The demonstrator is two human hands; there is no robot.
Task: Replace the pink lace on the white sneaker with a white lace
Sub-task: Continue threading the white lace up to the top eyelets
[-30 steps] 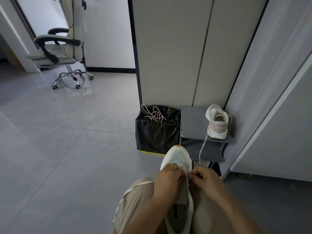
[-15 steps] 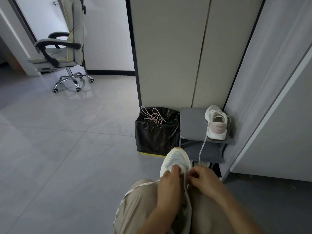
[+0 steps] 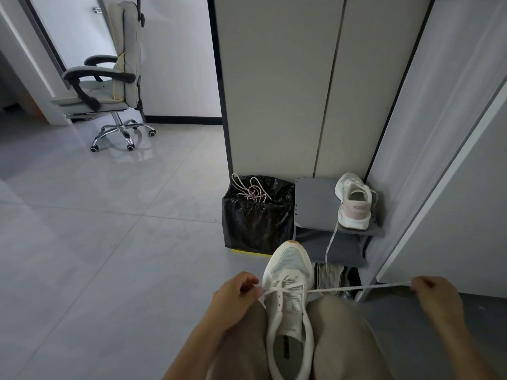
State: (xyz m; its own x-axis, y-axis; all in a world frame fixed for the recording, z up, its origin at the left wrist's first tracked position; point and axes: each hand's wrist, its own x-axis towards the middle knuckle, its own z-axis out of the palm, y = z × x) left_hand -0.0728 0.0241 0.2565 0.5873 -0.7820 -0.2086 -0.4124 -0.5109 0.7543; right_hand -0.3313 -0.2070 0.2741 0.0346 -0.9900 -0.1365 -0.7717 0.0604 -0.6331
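A second ago the 2 hands were bunched together over the front eyelets of the sneaker (image 3: 290, 260). Now they have drawn apart. The left hand (image 3: 235, 300) sits just beside the shoe's left edge, its fingers curled and pinching 1 end of the white lace (image 3: 356, 288). The right hand (image 3: 436, 300) has swung well out to the right, its fingers closed on the other end. The lace runs taut between them and crosses the shoe near the toe.

My reading is that a low row has just been threaded and is being pulled snug, so the relacing has only begun. The eyelets further up the shoe appear empty and have yet to be laced. The pink lace (image 3: 253, 192) lies in a loose tangle on top of the black bin (image 3: 258, 226), well apart from the shoe, so the removal half looks finished.

The sneaker rests between the person's thighs, toe pointing away and heel opening toward the camera. Its upper is white mesh with a pale, faintly blue toe panel and a tan smudge at the very tip. The tongue lies flat and bare, and the dark insole shows inside the collar.
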